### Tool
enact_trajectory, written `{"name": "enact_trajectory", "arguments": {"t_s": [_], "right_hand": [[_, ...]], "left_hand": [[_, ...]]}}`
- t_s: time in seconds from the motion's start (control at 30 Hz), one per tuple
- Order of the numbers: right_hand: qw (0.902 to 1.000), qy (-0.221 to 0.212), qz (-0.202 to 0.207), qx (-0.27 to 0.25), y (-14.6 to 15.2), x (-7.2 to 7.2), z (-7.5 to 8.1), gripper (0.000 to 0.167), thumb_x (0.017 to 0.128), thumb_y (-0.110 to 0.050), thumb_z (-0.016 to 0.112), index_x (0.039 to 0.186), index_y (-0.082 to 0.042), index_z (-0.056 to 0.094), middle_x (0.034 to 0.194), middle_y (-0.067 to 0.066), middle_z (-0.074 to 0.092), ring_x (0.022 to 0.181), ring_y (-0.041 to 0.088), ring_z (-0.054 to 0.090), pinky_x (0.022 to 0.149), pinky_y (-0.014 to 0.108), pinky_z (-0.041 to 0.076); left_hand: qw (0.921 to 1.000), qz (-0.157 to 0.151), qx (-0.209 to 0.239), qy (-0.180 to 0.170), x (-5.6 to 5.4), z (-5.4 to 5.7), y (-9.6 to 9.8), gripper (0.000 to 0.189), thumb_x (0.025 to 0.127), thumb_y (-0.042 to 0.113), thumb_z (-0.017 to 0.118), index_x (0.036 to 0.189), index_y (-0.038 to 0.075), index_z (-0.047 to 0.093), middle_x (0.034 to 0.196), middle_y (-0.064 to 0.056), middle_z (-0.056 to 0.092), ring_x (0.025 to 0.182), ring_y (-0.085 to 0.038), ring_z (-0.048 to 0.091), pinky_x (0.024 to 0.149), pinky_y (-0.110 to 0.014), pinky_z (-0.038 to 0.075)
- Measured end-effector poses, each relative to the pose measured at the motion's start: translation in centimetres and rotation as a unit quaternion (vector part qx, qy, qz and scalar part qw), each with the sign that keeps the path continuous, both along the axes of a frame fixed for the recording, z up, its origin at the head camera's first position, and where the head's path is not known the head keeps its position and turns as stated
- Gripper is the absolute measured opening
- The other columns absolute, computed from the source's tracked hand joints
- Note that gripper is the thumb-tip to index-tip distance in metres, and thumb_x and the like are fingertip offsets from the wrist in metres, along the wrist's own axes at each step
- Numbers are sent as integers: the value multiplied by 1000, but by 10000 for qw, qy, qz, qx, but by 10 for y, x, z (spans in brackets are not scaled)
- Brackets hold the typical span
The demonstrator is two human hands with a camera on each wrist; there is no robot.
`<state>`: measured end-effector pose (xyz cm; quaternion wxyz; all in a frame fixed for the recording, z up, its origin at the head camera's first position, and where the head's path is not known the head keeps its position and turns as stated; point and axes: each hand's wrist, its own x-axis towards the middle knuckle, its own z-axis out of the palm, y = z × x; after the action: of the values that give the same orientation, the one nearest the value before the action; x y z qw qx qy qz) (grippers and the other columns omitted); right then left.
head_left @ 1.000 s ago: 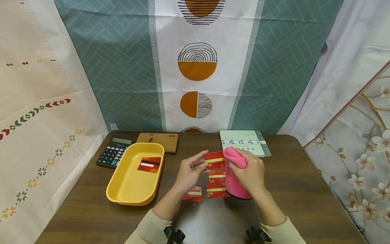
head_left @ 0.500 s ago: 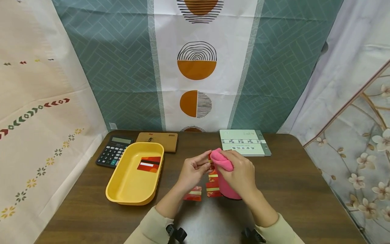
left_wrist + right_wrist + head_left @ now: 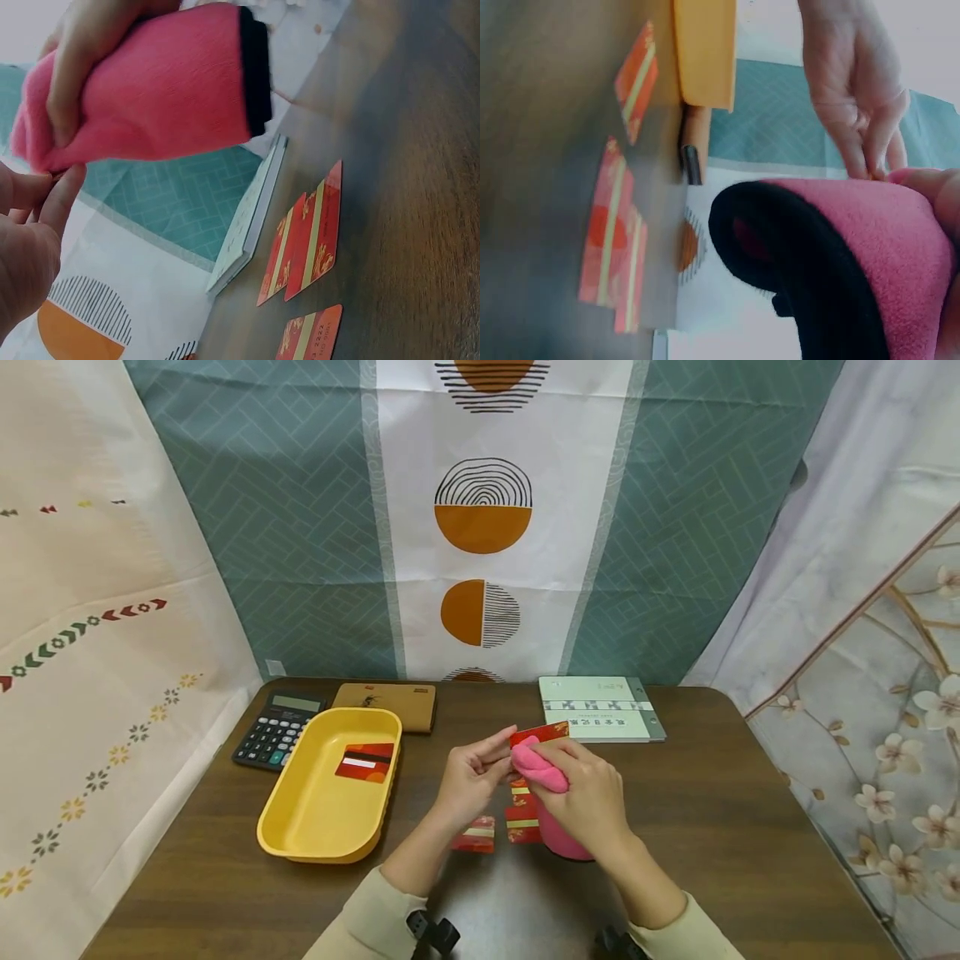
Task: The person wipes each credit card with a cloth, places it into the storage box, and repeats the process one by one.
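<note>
Pink cloth shifted lower, uncovering more red card.

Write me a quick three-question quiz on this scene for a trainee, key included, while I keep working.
1. Which hand grips the pink cloth?
2. True or false: the calculator lies inside the yellow tray.
3. How many cards lie in the yellow tray?

Key:
1. The right hand; the left hand pinches a red card.
2. False; it lies beside the tray.
3. One, a card with a black stripe.
</note>
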<state>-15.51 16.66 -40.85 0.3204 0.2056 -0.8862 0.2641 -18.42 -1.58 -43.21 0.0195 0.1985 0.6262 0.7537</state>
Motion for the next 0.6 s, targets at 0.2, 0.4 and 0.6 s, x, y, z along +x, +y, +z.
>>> {"name": "enact_trajectory", "arguments": {"t_s": [0.2, 0.4, 0.6], "right_hand": [[9980, 72, -468, -409, 21, -7, 3, 49, 68, -15, 95, 112, -8, 77, 99, 11, 74, 76, 31, 70, 59, 43, 58], [9979, 197, -498, -352, 19, -7, 9, 46, 68, -17, 94, 111, -7, 77, 97, 12, 74, 75, 32, 70, 58, 45, 57], [9998, 152, -58, -131, 2, 2, 8, 47, 66, -17, 95, 110, -9, 78, 97, 7, 73, 71, 26, 69, 55, 37, 56]], "left_hand": [[9996, -106, 270, -59, 0, 2, -5, 46, 95, -12, 60, 140, -10, 53, 122, -34, 63, 99, -19, 72, 83, -39, 60], [9993, -339, 171, -66, -1, 5, -7, 46, 96, -12, 59, 141, -9, 52, 122, -35, 62, 92, -14, 73, 84, -42, 60], [9988, -479, 28, 59, -3, 7, -5, 46, 96, -12, 59, 141, -8, 53, 125, -31, 62, 103, -22, 71, 86, -48, 58]]}}
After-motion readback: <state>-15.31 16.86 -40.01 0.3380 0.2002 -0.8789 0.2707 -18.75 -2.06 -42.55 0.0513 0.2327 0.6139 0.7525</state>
